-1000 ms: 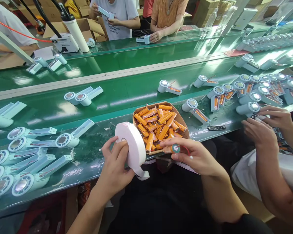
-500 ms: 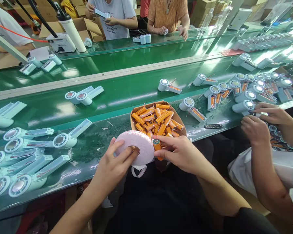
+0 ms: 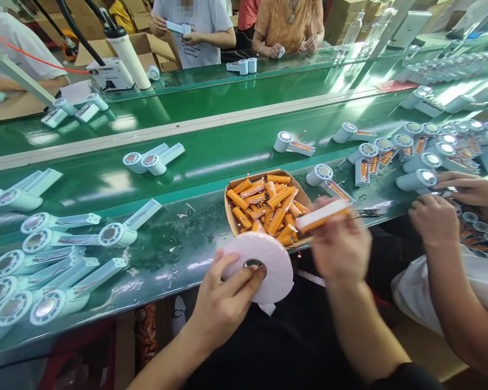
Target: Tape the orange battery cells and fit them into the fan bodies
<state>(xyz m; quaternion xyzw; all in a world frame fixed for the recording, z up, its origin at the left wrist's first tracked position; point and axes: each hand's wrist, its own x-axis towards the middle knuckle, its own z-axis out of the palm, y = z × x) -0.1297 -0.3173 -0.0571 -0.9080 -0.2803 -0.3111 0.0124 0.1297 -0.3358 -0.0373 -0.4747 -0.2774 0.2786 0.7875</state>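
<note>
My left hand (image 3: 228, 292) grips a wide white roll of tape (image 3: 274, 271), with fingers reaching into its core hole. A loose tail of tape hangs below the roll. Raised to the right, my right hand (image 3: 344, 249) is closed on an orange battery (image 3: 323, 216) that has a white strip along its upper side; motion blurs the fingers. Between and beyond my hands, a cardboard box (image 3: 230, 208) full of orange wrapped batteries (image 3: 268, 203) stands at the bench edge, and the roll overlaps its near side.
Light-blue fan-like housings with handles (image 3: 117, 233) lie on the left bench. More housings, with orange batteries inside (image 3: 364, 162), crowd the right, where a co-worker's hands (image 3: 435, 216) work. A green conveyor (image 3: 211, 141) runs behind. People stand across it.
My right hand has moved up and right, away from the roll, with the battery now bearing a white strip. The roll in my left hand has shifted right and turned more face-on.
</note>
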